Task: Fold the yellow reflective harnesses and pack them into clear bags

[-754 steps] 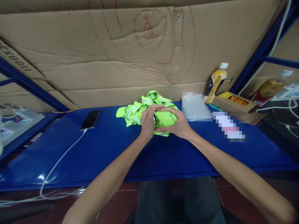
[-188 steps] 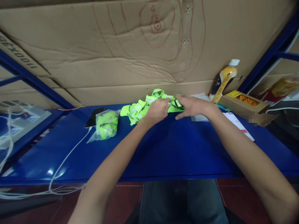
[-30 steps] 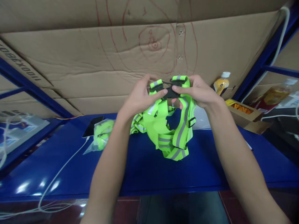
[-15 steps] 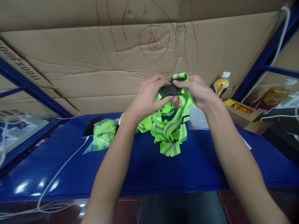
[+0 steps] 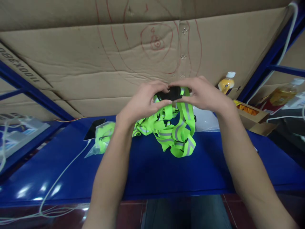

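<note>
A black buckle (image 5: 172, 94) is held above the blue table, gripped from the left by my left hand (image 5: 149, 100) and from the right by my right hand (image 5: 202, 93). Thumbs press along its lower edge and fingers lie over its top. Neon green straps (image 5: 164, 132) with grey reflective stripes hang from it and pile up in loops on the table below. Whether the buckle's two halves are fully joined is hidden by my fingers.
Left of the straps lie a plastic bag (image 5: 103, 138) of green strap, a black phone (image 5: 92, 128) and a white cable. At right stand a yellow bottle (image 5: 226, 83) and a cardboard box (image 5: 254, 119). Clear plastic (image 5: 206, 121) lies behind my right wrist. Cardboard walls the back.
My right fingers have moved left over the top of the buckle, and the strap loop that stood above it is down. The hanging straps have shifted into rounder loops.
</note>
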Action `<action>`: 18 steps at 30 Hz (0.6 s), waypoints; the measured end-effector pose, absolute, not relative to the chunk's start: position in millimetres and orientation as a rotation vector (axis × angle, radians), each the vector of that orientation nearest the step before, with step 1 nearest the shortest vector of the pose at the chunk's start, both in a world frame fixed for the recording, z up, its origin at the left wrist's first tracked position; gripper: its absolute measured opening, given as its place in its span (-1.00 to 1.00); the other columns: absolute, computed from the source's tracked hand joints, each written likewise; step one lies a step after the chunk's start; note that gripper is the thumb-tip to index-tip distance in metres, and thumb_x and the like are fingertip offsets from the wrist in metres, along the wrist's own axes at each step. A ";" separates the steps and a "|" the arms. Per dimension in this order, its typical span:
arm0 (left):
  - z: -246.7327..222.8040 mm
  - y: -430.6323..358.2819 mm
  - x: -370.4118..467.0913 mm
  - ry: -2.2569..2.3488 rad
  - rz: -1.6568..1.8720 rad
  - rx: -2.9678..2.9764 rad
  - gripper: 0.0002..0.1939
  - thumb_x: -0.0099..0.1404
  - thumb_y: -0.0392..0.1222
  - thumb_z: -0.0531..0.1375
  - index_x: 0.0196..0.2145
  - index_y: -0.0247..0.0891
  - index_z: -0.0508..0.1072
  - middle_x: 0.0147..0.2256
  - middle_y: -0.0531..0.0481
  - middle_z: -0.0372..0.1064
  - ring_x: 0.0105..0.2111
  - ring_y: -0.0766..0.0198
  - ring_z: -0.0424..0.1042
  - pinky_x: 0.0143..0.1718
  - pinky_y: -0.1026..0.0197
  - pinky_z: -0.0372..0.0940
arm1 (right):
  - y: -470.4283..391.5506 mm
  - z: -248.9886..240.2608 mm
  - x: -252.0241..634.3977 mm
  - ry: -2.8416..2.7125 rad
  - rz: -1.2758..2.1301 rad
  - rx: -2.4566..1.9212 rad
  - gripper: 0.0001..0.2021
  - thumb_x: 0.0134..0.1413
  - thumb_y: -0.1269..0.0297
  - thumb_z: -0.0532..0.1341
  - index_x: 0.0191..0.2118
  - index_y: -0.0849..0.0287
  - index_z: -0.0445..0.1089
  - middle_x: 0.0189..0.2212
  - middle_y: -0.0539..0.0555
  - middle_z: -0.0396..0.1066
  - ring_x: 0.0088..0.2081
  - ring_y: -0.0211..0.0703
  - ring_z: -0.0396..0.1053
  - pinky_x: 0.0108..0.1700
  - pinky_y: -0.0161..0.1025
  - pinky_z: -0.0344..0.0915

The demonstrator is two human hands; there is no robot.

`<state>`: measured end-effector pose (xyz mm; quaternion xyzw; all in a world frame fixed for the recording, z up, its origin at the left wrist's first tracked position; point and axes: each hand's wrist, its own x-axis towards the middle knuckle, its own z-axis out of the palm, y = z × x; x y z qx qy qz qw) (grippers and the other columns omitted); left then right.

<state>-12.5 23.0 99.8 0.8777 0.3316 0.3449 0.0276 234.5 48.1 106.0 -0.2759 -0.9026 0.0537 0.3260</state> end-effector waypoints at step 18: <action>108.2 25.7 -36.5 0.812 1.083 2.301 -0.61 0.17 0.22 0.50 -0.35 -0.16 0.65 -0.16 -0.18 0.66 -0.05 -0.08 0.62 0.04 -0.10 0.47 | 37.3 110.4 226.0 -2.360 0.113 -0.697 -0.69 0.36 -0.09 0.31 0.01 -0.09 0.67 -0.12 0.09 0.69 -0.03 0.19 0.61 0.06 0.04 0.39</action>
